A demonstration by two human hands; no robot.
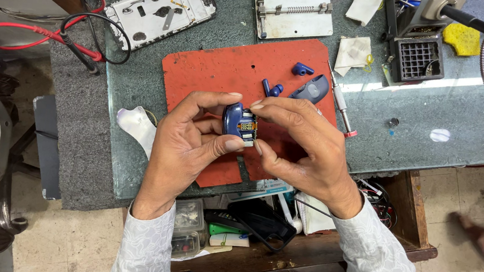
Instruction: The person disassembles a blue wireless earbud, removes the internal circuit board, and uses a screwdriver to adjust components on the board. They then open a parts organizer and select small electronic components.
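Both hands meet over the red mat [212,74], fingers curled in a pinch around one small blue device [238,122] with its circuit board exposed. The left hand [185,142] closes on it from the left, thumb pressed under its lower edge and forefinger arched over the top; the right hand [300,144] grips it from the right, fingertips on the exposed board side. The device is held just above the mat's near half, between the two thumbs. Beyond the hands lie two small blue parts [286,80] and a grey-blue shell piece [313,88], with a screwdriver [341,104] along the mat's right edge. The mat sits on a green tabletop [451,109]; its near edge runs just under the wrists, above an open drawer [245,225] full of clutter.
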